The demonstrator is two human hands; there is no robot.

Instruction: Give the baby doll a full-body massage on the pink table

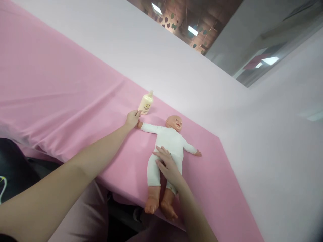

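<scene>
A baby doll in a white bodysuit lies on its back on the pink cloth-covered table, its bare feet hanging over the front edge. My left hand is closed around the doll's outstretched hand, right beside a small cream bottle that stands upright near the wall. My right hand rests flat on the doll's belly and hip, fingers stretched out.
A pale wall runs along the far side of the table and turns a corner at the right. A mirror or window high up shows ceiling lights. Below the table edge are my lap and a dark chair.
</scene>
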